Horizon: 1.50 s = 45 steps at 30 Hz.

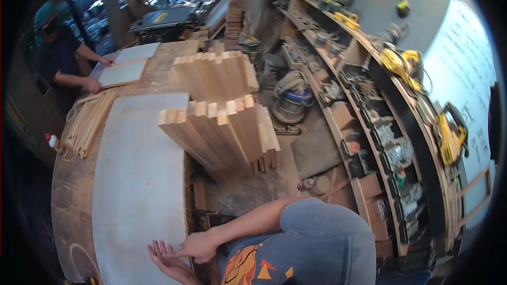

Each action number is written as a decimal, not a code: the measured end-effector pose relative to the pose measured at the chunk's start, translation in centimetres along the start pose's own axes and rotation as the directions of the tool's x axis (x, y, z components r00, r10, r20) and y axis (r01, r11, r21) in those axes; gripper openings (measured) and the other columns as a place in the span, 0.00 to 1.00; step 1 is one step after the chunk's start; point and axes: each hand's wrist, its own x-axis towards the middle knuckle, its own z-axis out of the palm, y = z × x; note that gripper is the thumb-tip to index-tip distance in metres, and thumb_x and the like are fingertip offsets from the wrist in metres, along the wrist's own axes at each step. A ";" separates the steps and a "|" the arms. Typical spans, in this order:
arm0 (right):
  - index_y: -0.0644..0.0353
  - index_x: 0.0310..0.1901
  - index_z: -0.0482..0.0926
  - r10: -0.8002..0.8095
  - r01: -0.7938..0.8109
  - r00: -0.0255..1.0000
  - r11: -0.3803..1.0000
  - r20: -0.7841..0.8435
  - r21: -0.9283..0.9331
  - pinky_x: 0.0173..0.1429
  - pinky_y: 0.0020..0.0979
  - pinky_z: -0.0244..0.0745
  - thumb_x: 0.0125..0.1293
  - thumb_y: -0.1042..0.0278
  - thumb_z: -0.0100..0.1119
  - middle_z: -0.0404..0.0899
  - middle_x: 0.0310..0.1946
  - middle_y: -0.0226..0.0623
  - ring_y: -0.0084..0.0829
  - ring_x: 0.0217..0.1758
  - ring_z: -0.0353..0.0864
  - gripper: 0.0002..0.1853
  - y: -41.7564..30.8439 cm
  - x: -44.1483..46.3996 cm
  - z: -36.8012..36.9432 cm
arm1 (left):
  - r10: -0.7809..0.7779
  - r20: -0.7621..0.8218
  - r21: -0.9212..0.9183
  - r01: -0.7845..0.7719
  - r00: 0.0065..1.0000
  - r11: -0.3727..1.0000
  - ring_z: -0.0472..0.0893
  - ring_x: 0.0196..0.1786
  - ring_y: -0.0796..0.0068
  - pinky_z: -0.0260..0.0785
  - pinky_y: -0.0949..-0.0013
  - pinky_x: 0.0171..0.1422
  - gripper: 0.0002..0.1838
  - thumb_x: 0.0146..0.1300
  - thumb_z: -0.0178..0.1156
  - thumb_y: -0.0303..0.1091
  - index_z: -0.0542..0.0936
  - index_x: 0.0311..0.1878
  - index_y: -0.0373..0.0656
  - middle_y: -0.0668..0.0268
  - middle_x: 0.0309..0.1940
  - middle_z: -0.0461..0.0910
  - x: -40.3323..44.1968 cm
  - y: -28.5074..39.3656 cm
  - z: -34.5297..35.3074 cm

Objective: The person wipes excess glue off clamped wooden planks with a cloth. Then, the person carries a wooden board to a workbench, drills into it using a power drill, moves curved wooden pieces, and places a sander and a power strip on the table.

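Note:
My left hand (pixel 171 265) is held palm up over the near end of a pale grey-white panel (pixel 145 163), its fingers spread and nothing in it. My right hand (pixel 200 247) reaches across to it, the index finger pointing at or touching the left palm. The other right fingers are curled, and anything inside them is hidden. Beneath both hands, the panel lies flat on a worn wooden workbench (pixel 74 206). Beyond them, bundles of light wooden boards (pixel 208 132) stand along the panel's right edge.
At the bench's far left, a co-worker (pixel 63 68) handles a white panel (pixel 124 73). Thin wood strips (pixel 92 118) and a glue bottle (pixel 53 141) lie on the left. A shop vacuum (pixel 291 100) stands right of the boards, before shelves (pixel 364 142) with yellow power tools (pixel 451 134).

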 end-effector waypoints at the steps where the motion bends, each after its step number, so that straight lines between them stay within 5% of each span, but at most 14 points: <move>1: 0.52 0.81 0.41 -0.014 0.024 0.999 0.976 -0.046 0.215 0.43 0.46 0.78 0.50 0.74 0.60 0.80 0.31 0.59 0.55 0.33 0.82 0.56 -1.7 -0.9 0.1 | -0.049 0.031 -0.027 0.050 0.998 0.998 0.75 0.64 0.44 0.72 0.46 0.65 0.36 0.74 0.51 0.52 0.58 0.77 0.39 0.44 0.66 0.71 -0.3 0.8 2.0; 3: 0.51 0.81 0.39 -0.002 0.054 0.992 0.913 -0.127 0.404 0.40 0.43 0.79 0.49 0.78 0.61 0.81 0.32 0.58 0.51 0.32 0.84 0.58 -4.1 -1.9 -0.7 | -0.105 0.098 -0.051 0.110 0.990 0.993 0.75 0.64 0.42 0.72 0.46 0.65 0.37 0.76 0.47 0.54 0.56 0.78 0.40 0.44 0.66 0.70 -0.2 2.4 3.2; 5: 0.47 0.82 0.36 -0.018 -0.088 0.992 0.608 0.124 0.789 0.34 0.35 0.79 0.49 0.81 0.63 0.83 0.36 0.54 0.39 0.32 0.86 0.62 -5.0 -2.7 -2.5 | -0.058 0.703 -0.628 0.657 0.709 0.418 0.76 0.63 0.45 0.73 0.46 0.63 0.38 0.75 0.47 0.55 0.54 0.78 0.40 0.45 0.65 0.72 1.0 3.3 3.1; 10: 0.49 0.80 0.48 0.000 0.004 1.000 0.629 -0.005 0.777 0.36 0.33 0.81 0.53 0.75 0.68 0.85 0.38 0.47 0.33 0.32 0.86 0.54 -3.6 -4.1 -0.3 | 0.001 0.792 -0.512 0.664 0.610 0.545 0.78 0.59 0.47 0.74 0.45 0.61 0.40 0.72 0.48 0.59 0.55 0.78 0.45 0.47 0.63 0.74 -0.1 4.2 4.5; 14: 0.58 0.51 0.83 -0.135 0.223 0.951 0.922 -0.279 0.316 0.54 0.42 0.78 0.63 0.63 0.65 0.84 0.46 0.48 0.47 0.50 0.82 0.16 -3.4 -4.0 -1.5 | -0.075 0.677 -0.582 0.595 0.732 0.555 0.76 0.63 0.42 0.64 0.42 0.73 0.45 0.66 0.53 0.62 0.56 0.76 0.40 0.46 0.61 0.76 -3.8 4.0 3.6; 16: 0.56 0.53 0.84 -0.085 0.095 0.993 0.988 -0.080 0.120 0.56 0.43 0.78 0.60 0.69 0.68 0.84 0.48 0.48 0.49 0.52 0.82 0.18 -4.3 -3.1 -2.6 | 0.002 0.582 -0.541 0.385 0.813 0.747 0.69 0.71 0.41 0.59 0.44 0.77 0.39 0.73 0.49 0.53 0.57 0.75 0.31 0.39 0.66 0.71 -4.9 3.7 1.6; 24: 0.55 0.68 0.74 -0.746 0.739 0.592 0.653 0.305 0.164 0.71 0.52 0.61 0.59 0.76 0.65 0.74 0.62 0.61 0.61 0.67 0.69 0.32 -8.6 6.7 2.6 | 0.349 -0.128 -0.678 -0.339 0.928 0.653 0.56 0.80 0.53 0.47 0.55 0.83 0.44 0.76 0.44 0.59 0.49 0.78 0.29 0.43 0.79 0.51 -16.4 6.5 -4.9; 29: 0.65 0.78 0.50 -0.795 0.753 0.518 0.599 0.316 0.273 0.77 0.58 0.46 0.69 0.47 0.56 0.54 0.75 0.65 0.67 0.77 0.51 0.45 -13.5 6.6 5.8 | 0.514 -0.630 -0.425 -0.812 0.583 0.400 0.50 0.82 0.55 0.40 0.51 0.84 0.47 0.73 0.43 0.65 0.45 0.81 0.39 0.49 0.81 0.46 -25.7 7.6 -2.7; 32: 0.70 0.78 0.46 -0.908 0.736 0.085 0.335 0.411 0.588 0.80 0.60 0.31 0.71 0.30 0.40 0.40 0.79 0.65 0.64 0.82 0.37 0.51 -18.5 3.0 8.0 | 0.505 -0.736 -0.204 -0.858 0.452 0.471 0.47 0.83 0.54 0.38 0.50 0.84 0.50 0.72 0.38 0.71 0.39 0.82 0.43 0.51 0.82 0.42 -26.5 6.9 -0.2; 34: 0.70 0.76 0.51 -0.940 0.831 -0.029 0.167 0.340 0.531 0.78 0.65 0.34 0.69 0.33 0.46 0.43 0.78 0.65 0.69 0.79 0.42 0.49 -21.1 -1.5 9.1 | 0.800 -0.600 0.377 -0.885 -0.007 0.275 0.46 0.83 0.56 0.39 0.50 0.84 0.53 0.69 0.32 0.75 0.41 0.81 0.41 0.52 0.82 0.42 -23.7 5.3 1.5; 36: 0.69 0.76 0.50 -0.951 0.809 -0.037 0.151 0.306 0.568 0.79 0.62 0.33 0.69 0.42 0.50 0.44 0.78 0.65 0.69 0.79 0.41 0.46 -21.5 -1.1 11.2 | 0.884 -0.411 0.616 -0.782 -0.222 0.090 0.45 0.84 0.57 0.40 0.50 0.84 0.54 0.68 0.29 0.78 0.42 0.81 0.40 0.52 0.82 0.43 -24.2 4.8 2.2; 38: 0.70 0.76 0.51 -0.955 0.854 0.059 0.199 0.291 0.480 0.80 0.61 0.34 0.69 0.47 0.51 0.45 0.77 0.65 0.69 0.79 0.41 0.44 -21.5 2.2 14.4 | 0.426 -0.788 -0.186 -0.832 0.445 0.523 0.45 0.84 0.57 0.39 0.51 0.84 0.53 0.70 0.28 0.75 0.44 0.81 0.37 0.52 0.82 0.44 -28.6 4.6 1.9; 42: 0.76 0.72 0.56 -0.879 0.858 0.464 0.477 0.112 0.191 0.77 0.60 0.43 0.67 0.59 0.57 0.57 0.71 0.68 0.65 0.73 0.55 0.38 -19.6 9.6 16.1 | 0.429 -0.673 -0.267 -0.739 0.602 0.618 0.44 0.84 0.57 0.34 0.53 0.85 0.52 0.71 0.25 0.75 0.48 0.80 0.35 0.55 0.82 0.45 -28.5 1.9 1.6; 45: 0.76 0.70 0.60 -0.779 0.744 0.617 0.625 0.113 0.237 0.72 0.52 0.57 0.68 0.63 0.57 0.66 0.66 0.66 0.57 0.68 0.66 0.34 -17.0 11.1 15.1 | 0.359 -0.798 0.047 -0.543 0.485 0.838 0.53 0.81 0.60 0.45 0.57 0.83 0.43 0.75 0.44 0.62 0.53 0.79 0.35 0.52 0.79 0.55 -30.6 2.7 -1.8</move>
